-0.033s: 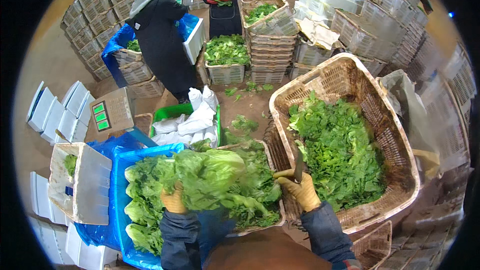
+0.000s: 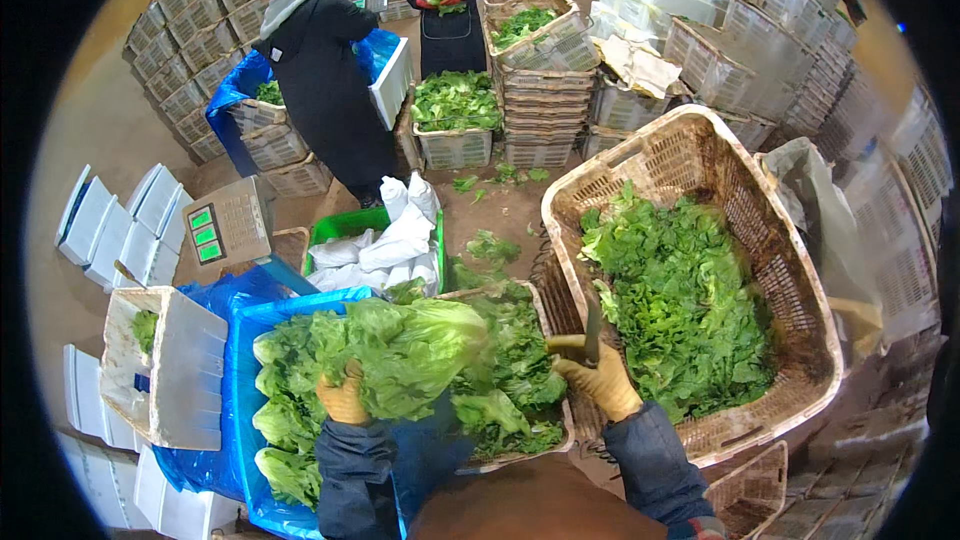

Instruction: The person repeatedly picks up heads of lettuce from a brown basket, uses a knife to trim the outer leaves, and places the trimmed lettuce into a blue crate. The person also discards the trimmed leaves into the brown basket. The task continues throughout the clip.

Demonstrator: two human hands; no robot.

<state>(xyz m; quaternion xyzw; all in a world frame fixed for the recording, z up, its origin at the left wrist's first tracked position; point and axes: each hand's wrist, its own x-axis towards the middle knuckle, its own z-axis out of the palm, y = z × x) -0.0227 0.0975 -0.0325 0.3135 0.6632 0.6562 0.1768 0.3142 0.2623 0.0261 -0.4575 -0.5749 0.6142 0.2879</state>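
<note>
My left hand [image 2: 345, 395], in a yellow work glove, is closed around a leafy head of lettuce [image 2: 425, 345]. That head is held over the right edge of a blue-lined box and a crate of leaves. In my right hand [image 2: 603, 380], also gloved, is a knife [image 2: 593, 328] with its dark blade pointing up, apart from the lettuce. Several lettuce heads [image 2: 285, 420] lie in a row inside the blue-lined box [image 2: 262, 495]. Loose leaves [image 2: 515, 410] fill the crate between my hands.
A large brown plastic crate [image 2: 805, 290] of green leaves stands at right. Ahead is a green basket [image 2: 322, 227] of white bags, with a digital scale [image 2: 228, 225] beside it. A white foam box [image 2: 190, 380] sits at left. Two people [image 2: 325, 70] work beyond, among stacked crates [image 2: 545, 105].
My left hand and the lettuce head have shifted very slightly left. The right hand still grips the knife in nearly the same place.
</note>
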